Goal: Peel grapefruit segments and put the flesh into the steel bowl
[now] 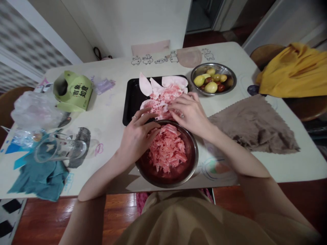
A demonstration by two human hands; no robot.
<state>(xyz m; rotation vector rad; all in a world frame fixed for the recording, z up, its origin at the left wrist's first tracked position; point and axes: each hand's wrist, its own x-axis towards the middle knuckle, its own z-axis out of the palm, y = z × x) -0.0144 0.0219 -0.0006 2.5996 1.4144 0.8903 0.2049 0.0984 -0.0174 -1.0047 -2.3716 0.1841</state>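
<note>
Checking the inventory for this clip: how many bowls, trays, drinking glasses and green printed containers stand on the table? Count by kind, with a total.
Metal bowls: 2 (near bowl, far bowl)
Black tray: 1
Clear glass: 1
Green printed container: 1
Total: 5

And look, a pale wall (127, 23) stands at twelve o'clock beyond the white surface (301, 163), a dark doorway (203, 15) at one! Blurred grey checks (30, 41) at ten, a wooden chair (314, 108) at three, light glinting off red-brown floorboards (120, 207) at seven!
</note>
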